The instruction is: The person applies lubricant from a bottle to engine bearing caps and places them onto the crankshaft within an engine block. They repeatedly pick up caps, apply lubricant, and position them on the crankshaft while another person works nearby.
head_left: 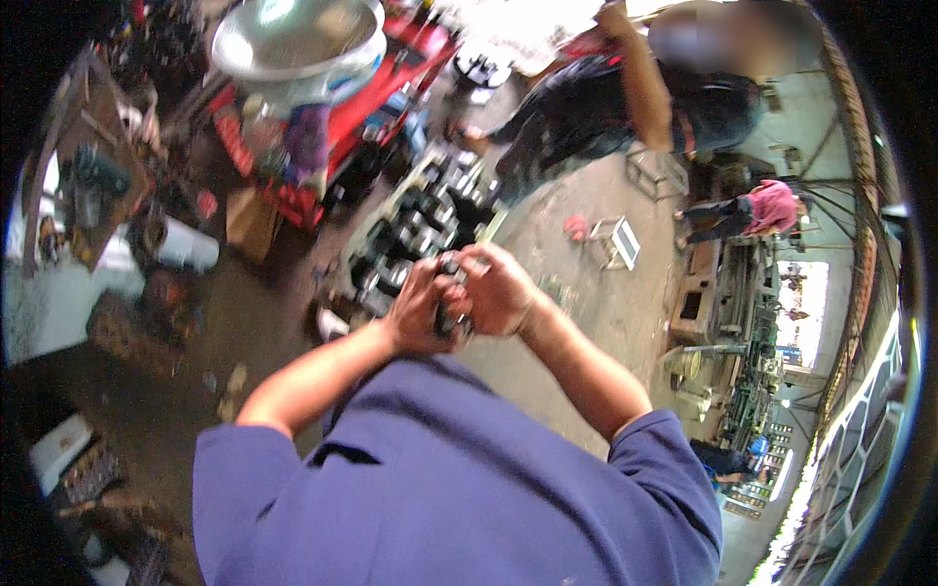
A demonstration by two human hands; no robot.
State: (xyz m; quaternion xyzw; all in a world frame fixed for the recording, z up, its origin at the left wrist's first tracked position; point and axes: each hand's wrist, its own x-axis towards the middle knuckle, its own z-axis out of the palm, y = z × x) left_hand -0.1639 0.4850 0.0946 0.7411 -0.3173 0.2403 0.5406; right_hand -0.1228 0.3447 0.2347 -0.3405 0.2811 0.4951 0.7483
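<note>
Both of my hands are together in front of my chest, fingers closed around a small dark metal part (451, 317) with shiny spots. My left hand (418, 305) wraps it from one side, and my right hand (500, 293) covers it from the other. Most of the part is hidden by the fingers, so its exact kind cannot be made out. Just beyond my hands lies a large engine block (386, 239) with a row of dark openings and bright metal pieces along it.
Another person in dark clothes (576, 107) bends by the engine's far end. A red bench (357, 122) with a silver bowl (293, 39) stands at the far left. A small stool (616, 244) is on the floor to the right. Machine parts (147, 313) lie at the left.
</note>
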